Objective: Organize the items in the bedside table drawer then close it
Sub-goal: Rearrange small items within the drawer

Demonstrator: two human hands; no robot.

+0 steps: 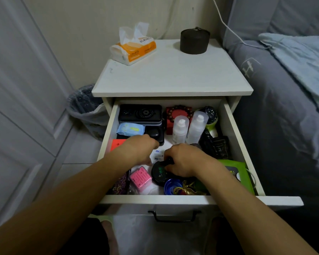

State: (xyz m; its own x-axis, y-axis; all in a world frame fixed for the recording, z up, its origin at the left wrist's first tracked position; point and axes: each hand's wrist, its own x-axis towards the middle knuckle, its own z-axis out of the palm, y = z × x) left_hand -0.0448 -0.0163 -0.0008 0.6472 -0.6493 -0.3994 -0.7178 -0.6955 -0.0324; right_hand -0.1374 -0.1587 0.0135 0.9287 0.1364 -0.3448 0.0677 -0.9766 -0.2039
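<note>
at the centre of the frame the bedside table drawer (239, 144) stands pulled wide open, its front rail and dark handle (174, 217) low in the picture. both arms reach in from the bottom corners. the left hand (138, 150) sits left of centre with fingers curled downward over white 3m packets (157, 155); i cannot tell if it actually pinches anything. the right hand (184, 161) curls round a small dark object atop a round black case (159, 174). crowded goods leave little bare floor: a black zip case (140, 114) along the back edge, two clear bottles (189, 127) upper right, a pink maze box (140, 177) near the front rail, a green pouch (236, 169) hard against the right wall. on the tabletop in the upper frame, a tissue pack (134, 47) and a dark round tin (194, 41) sit well apart. a lined bin (87, 109) stands just left of the table; bedding (287, 100) presses close at right.
</note>
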